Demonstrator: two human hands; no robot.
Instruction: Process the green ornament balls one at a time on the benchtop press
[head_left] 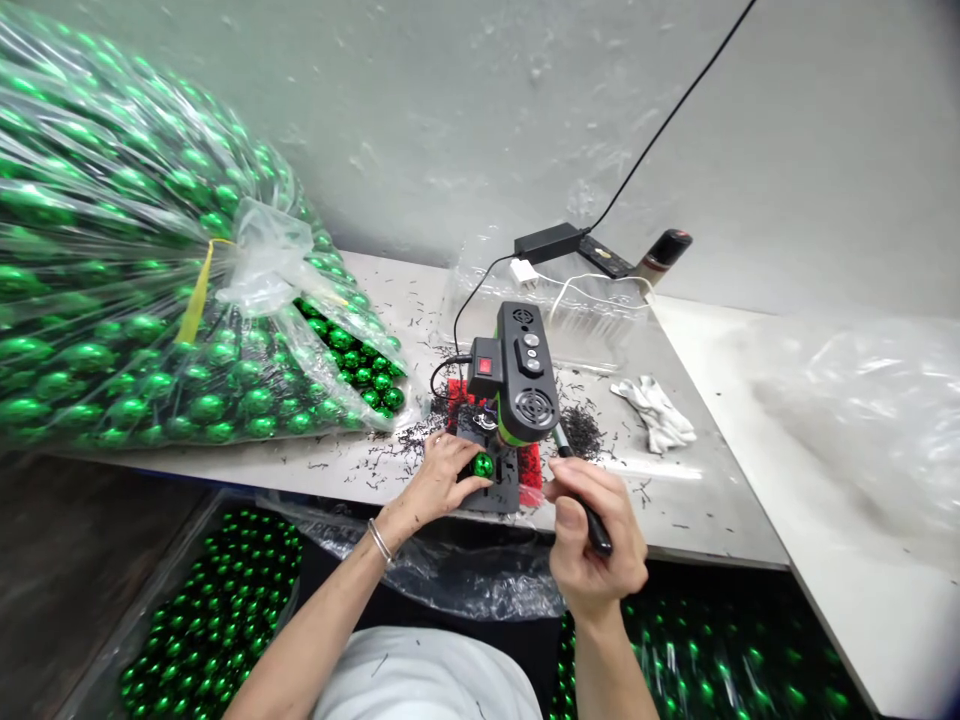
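A small machine, black with a red switch, stands on the grey table over a dark base plate. My left hand pinches a shiny green ball between thumb and fingers, low beside the machine's head. A bracelet circles that wrist. On the right side, my right hand is wrapped round the black handle of a lever that leads up to the machine. Red pieces show at the base, and black shavings are heaped next to it.
A large clear bag of green balls fills the left, its opening facing the machine. Behind are a plastic tray, a power adapter and a bottle. White gloves lie right. More green balls are below the table.
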